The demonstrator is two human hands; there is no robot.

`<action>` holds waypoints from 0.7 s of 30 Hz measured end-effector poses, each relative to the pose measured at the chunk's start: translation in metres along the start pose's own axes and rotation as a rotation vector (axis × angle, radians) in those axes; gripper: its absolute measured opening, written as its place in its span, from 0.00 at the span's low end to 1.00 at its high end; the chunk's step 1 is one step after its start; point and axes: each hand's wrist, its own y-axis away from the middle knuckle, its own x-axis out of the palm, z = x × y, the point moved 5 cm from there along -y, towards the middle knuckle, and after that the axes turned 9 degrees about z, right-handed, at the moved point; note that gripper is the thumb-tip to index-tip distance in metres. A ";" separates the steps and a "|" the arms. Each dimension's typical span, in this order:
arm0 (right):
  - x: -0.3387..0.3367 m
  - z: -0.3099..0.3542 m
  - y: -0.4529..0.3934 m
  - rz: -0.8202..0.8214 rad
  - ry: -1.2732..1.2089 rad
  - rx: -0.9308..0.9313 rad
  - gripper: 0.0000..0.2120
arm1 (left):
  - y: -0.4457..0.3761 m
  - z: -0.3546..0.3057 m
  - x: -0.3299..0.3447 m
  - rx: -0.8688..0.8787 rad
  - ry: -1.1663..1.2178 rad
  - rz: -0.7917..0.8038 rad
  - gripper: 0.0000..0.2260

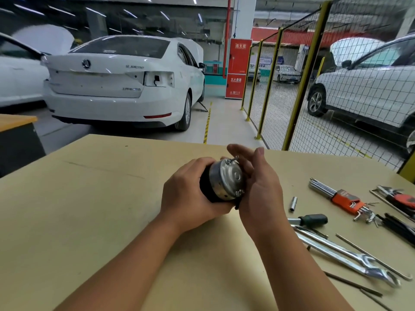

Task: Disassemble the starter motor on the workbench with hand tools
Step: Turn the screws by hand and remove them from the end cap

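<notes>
Bright-metal end cap of the starter motor [225, 179] faces you and slightly right; long axis runs away to the left, roughly level, body held just above the bench [89, 198]. Your left hand [190, 189] wraps the dark housing. Your right hand [253, 176] cups the cap end, fingers at a through-bolt [233, 160] standing proud of the rim. Judged early: cap seated, bolts backing out, housing unopened. Spanners [350, 257], hex keys [343, 198], socket [292, 203] lie right, untouched
</notes>
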 end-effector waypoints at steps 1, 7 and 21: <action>-0.002 -0.001 -0.001 -0.013 -0.008 -0.003 0.20 | 0.001 0.000 0.000 0.001 0.001 -0.001 0.34; 0.001 0.001 0.002 0.019 0.014 -0.012 0.22 | 0.000 -0.001 -0.001 0.024 0.012 -0.014 0.33; -0.002 -0.002 -0.001 -0.055 -0.071 0.011 0.19 | 0.000 0.001 0.000 0.030 -0.004 -0.017 0.35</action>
